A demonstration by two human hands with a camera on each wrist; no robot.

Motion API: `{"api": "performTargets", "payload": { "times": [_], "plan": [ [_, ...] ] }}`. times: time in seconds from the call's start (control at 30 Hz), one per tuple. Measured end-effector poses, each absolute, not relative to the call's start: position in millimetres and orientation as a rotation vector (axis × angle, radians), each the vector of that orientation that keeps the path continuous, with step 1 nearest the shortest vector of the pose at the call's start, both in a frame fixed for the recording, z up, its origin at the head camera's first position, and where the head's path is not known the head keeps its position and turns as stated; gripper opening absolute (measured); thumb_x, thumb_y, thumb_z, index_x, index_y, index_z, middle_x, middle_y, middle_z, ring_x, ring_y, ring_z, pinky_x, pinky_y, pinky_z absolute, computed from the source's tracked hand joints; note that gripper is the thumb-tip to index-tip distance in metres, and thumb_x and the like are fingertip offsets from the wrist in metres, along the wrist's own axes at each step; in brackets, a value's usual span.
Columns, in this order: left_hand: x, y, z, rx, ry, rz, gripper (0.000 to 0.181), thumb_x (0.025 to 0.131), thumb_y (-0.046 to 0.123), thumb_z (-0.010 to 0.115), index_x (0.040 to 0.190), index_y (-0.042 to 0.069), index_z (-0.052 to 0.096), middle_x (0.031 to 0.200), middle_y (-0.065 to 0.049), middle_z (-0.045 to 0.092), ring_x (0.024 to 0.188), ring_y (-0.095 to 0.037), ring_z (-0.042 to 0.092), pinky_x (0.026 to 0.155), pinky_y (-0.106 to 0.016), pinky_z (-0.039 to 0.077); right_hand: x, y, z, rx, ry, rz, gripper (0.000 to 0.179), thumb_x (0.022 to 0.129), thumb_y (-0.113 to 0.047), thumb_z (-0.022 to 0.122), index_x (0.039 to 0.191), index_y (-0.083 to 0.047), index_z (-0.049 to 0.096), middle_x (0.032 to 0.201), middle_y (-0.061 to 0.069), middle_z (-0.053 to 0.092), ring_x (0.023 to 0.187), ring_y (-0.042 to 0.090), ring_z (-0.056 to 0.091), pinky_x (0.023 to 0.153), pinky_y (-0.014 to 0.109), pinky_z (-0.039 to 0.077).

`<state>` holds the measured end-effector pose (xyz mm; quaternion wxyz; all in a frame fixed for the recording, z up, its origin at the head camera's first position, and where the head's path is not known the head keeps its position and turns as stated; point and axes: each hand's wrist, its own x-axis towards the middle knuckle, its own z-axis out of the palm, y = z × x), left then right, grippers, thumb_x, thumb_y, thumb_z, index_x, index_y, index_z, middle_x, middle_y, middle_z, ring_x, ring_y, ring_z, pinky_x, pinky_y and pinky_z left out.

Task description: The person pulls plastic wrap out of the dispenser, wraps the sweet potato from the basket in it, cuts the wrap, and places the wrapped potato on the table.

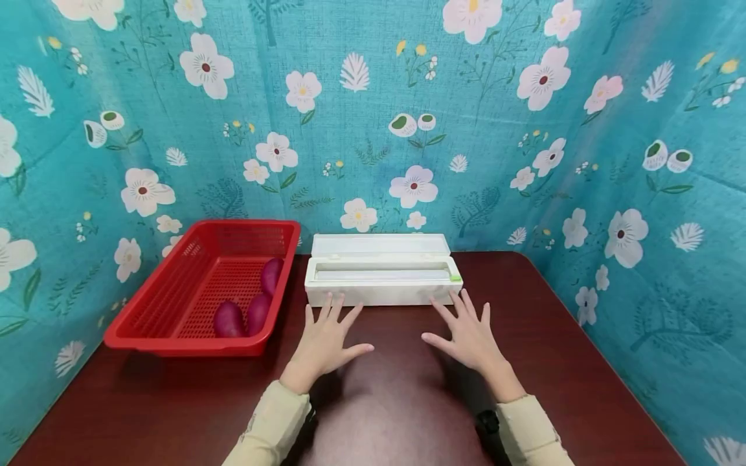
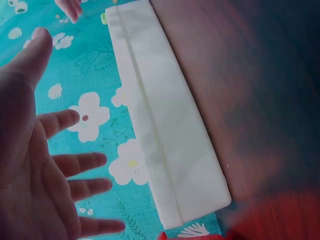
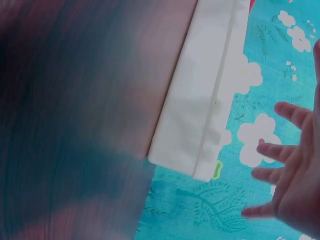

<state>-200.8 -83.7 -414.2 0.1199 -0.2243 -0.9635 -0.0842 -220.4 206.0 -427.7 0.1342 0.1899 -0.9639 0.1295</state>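
Observation:
A long white box (image 1: 384, 295) with its lid (image 1: 381, 244) raised lies at the back of the table; it looks like a cling film dispenser. Inside it a pale roll is visible, and a small green piece (image 1: 455, 278) sits at its right end. My left hand (image 1: 326, 343) hovers in front of the box's left half, fingers spread, holding nothing. On the other side my right hand (image 1: 468, 338) is spread the same way before the right half, also holding nothing. Both wrist views show the box's plain white front (image 2: 165, 110) beyond the spread fingers.
To the left stands a red plastic basket (image 1: 125, 338) with slotted walls. Three purple oval items (image 1: 229, 320), resembling sweet potatoes or small eggplants, lie in its right side. A teal flowered curtain (image 1: 350, 129) hangs behind and beside the dark reddish table (image 1: 396, 401).

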Motion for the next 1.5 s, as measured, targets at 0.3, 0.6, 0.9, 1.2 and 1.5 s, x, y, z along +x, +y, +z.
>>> {"api": "performTargets", "payload": {
  "times": [0.3, 0.6, 0.9, 1.2, 1.5],
  "plan": [
    [-214, -94, -416, -0.752, -2.701, -0.241, 0.066, 0.079, 0.052, 0.057, 0.128, 0.009, 0.048, 0.121, -0.016, 0.048, 0.111, -0.032, 0.045, 0.088, -0.052, 0.035, -237, 215, -431, 0.672, -2.633, 0.734, 0.053, 0.083, -0.039, 0.06, 0.121, -0.003, 0.053, 0.122, 0.015, 0.048, 0.113, 0.03, 0.041, 0.087, 0.051, 0.034],
    [-226, -104, -426, -0.802, -2.587, -0.443, 0.048, 0.078, 0.034, 0.067, 0.113, 0.002, 0.057, 0.109, -0.015, 0.058, 0.098, -0.029, 0.055, 0.079, -0.043, 0.044, -253, 222, -445, 0.738, -2.479, 1.091, 0.038, 0.079, -0.013, 0.068, 0.112, 0.003, 0.058, 0.103, 0.016, 0.057, 0.089, 0.029, 0.055, 0.07, 0.045, 0.048],
    [-242, -110, -427, -0.735, -2.622, -0.829, 0.043, 0.076, 0.021, 0.071, 0.112, 0.0, 0.059, 0.109, -0.012, 0.059, 0.102, -0.025, 0.054, 0.087, -0.038, 0.041, -267, 224, -442, 0.672, -2.326, 1.296, 0.035, 0.07, 0.004, 0.071, 0.103, 0.009, 0.061, 0.093, 0.022, 0.061, 0.076, 0.033, 0.058, 0.061, 0.038, 0.049],
    [-257, -109, -433, -0.726, -2.49, -1.069, 0.037, 0.074, 0.009, 0.072, 0.107, -0.003, 0.061, 0.104, -0.014, 0.061, 0.099, -0.027, 0.056, 0.084, -0.039, 0.043, -274, 224, -429, 0.61, -2.271, 1.328, 0.029, 0.072, 0.008, 0.068, 0.099, 0.013, 0.061, 0.086, 0.025, 0.061, 0.066, 0.022, 0.055, 0.056, 0.019, 0.044],
    [-271, -112, -427, -0.607, -2.367, -1.166, 0.026, 0.074, -0.001, 0.07, 0.099, -0.006, 0.064, 0.097, -0.017, 0.062, 0.091, -0.029, 0.058, 0.073, -0.043, 0.048, -290, 220, -417, 0.53, -2.312, 1.474, 0.026, 0.077, 0.007, 0.064, 0.101, 0.016, 0.059, 0.076, 0.029, 0.061, 0.062, 0.043, 0.056, 0.053, 0.039, 0.049]
  ]
}}
